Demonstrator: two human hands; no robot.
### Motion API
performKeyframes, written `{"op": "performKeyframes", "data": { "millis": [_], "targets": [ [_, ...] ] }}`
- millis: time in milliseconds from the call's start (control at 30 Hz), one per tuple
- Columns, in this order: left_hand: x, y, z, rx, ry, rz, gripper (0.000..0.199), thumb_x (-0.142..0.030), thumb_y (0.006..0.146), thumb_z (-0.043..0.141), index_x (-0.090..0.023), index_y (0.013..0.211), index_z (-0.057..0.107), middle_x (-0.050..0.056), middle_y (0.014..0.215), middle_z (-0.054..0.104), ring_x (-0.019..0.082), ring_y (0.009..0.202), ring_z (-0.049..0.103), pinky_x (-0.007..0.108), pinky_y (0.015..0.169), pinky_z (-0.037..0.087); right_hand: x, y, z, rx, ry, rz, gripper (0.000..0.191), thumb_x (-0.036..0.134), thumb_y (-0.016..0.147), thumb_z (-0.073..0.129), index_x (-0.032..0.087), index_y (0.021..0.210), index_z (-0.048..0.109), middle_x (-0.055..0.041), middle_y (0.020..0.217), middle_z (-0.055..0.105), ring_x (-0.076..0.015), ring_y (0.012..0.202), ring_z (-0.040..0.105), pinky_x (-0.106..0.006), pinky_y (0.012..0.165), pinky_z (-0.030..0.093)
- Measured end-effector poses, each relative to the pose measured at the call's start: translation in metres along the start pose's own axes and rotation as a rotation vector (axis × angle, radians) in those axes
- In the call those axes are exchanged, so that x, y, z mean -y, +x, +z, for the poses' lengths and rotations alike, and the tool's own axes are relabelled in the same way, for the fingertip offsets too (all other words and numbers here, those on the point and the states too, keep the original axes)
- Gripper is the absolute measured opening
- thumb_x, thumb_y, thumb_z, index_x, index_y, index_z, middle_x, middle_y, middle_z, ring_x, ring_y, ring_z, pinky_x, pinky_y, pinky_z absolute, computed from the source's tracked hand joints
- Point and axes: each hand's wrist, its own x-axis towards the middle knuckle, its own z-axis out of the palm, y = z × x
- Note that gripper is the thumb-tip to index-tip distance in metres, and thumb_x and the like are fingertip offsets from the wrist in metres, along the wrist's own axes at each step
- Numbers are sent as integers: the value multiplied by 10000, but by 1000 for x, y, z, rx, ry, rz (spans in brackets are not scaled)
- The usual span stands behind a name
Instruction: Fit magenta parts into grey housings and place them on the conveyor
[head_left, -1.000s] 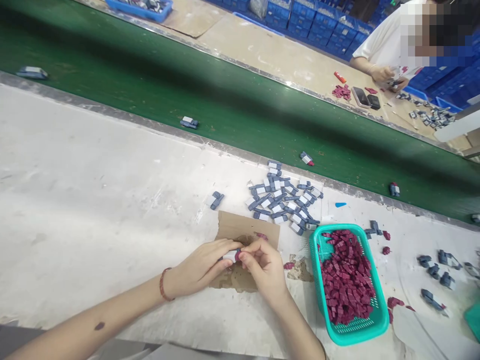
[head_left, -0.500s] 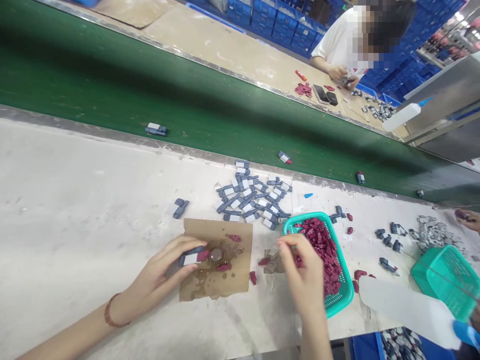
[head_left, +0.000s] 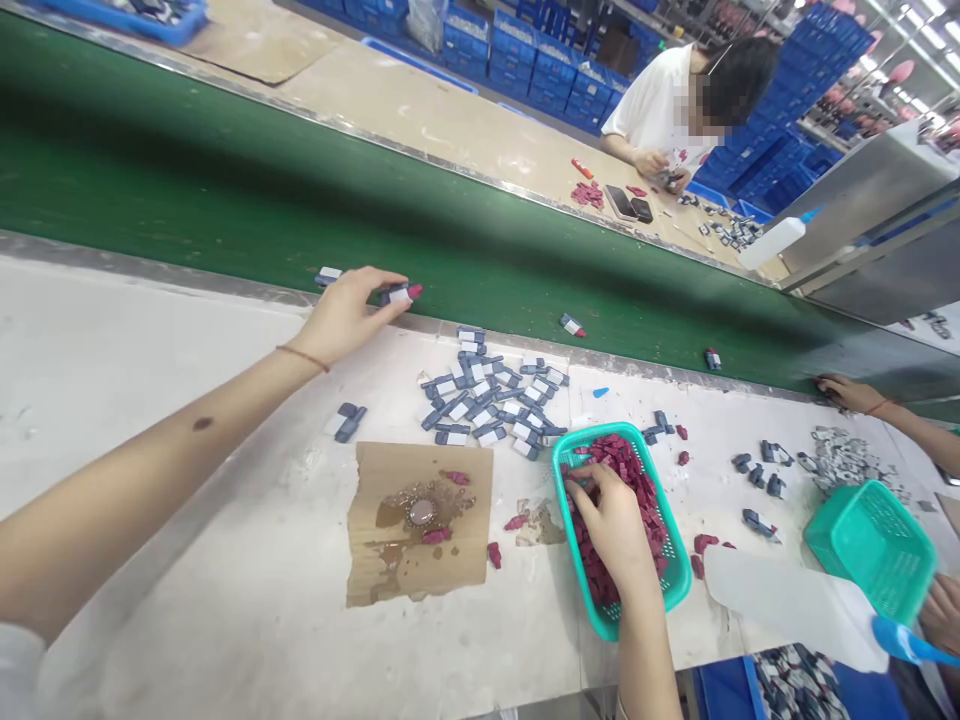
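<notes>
Partly hidden: maroon pieces (head_left: 624,457) behind right hand (head_left: 616,515); grip unclear.

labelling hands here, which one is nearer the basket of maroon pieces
Right: the right hand reaches into the basket. The left hand is farther off, at the green belt, holding a blue-grey piece.

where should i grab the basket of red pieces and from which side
Grip the teal basket by its rim, probably at both long sides, one hand from left, one from right: it is oblong, sits upright, and loose red pieces inside suggest keeping it level.
</notes>
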Motion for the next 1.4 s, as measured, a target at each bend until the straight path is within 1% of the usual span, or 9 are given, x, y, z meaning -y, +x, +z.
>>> {"op": "performKeyframes", "data": {
  "millis": [167,267,400,567,667,733,933,1200,1400],
  "targets": [
    [28,22,3,7,113,22,560,-426,980,375,36,1278,479,141,1411,458,333,1354,297,510,1134,184,-3,0,-8,-53,502,159,244,423,728,688,188,735,625,-45,723,678,-209,674,643,-333,640,530],
    [43,18,1,13,124,-4,517,-399,973,412,34,1232,523,158,1399,466,338,1333,327,542,1126,189,0,0,-10,-83,685,201,292,453,691,742,189,762,640,-27,690,679,-194,663,651,-320,646,546],
    [49,12,-8,-19,71,-68,476,-400,973,387,-5,1149,585,100,1295,532,336,1296,364,516,1113,230,4,0,-10,-118,748,226,348,468,685,758,182,870,692,-31,685,696,-176,623,640,-303,628,546],
    [47,12,-12,-143,-183,-261,330,-341,902,508,-62,1025,636,119,1153,624,289,1167,472,417,1080,292,14,-3,-10,-176,729,208,349,507,660,768,175,702,668,-7,571,646,-135,481,565,-255,486,496],
    [45,2,-10,-197,-296,-368,464,-329,985,238,-47,1078,593,157,1074,651,210,903,581,337,850,467,28,-10,-7,-168,692,141,295,468,721,736,181,736,668,1,579,640,-124,477,556,-232,466,483],
    [40,-15,-9,-150,-395,-409,524,-353,986,175,-44,1075,589,167,1033,668,173,758,590,292,689,493,41,-15,1,-113,652,86,234,417,771,705,186,804,679,-11,635,664,-137,532,597,-239,509,510],
    [3,-91,-14,172,-708,-444,476,-508,684,707,-149,996,674,95,935,712,208,763,621,299,651,514,75,-20,49,219,414,-102,122,283,864,611,196,926,669,-46,853,718,-175,737,679,-252,632,541],
    [-15,-149,-6,247,-1002,-682,459,-504,601,794,-195,913,662,71,815,753,278,949,664,321,805,517,78,-10,98,251,-169,-689,250,116,957,400,176,790,576,-61,733,634,-204,692,600,-312,652,510],
    [-18,-158,4,269,-1042,-689,429,-447,629,791,-185,939,651,93,934,726,247,861,643,281,627,501,76,-13,102,310,-350,-813,208,49,918,413,175,856,567,-50,766,612,-211,720,572,-316,636,492]
  ]
}}
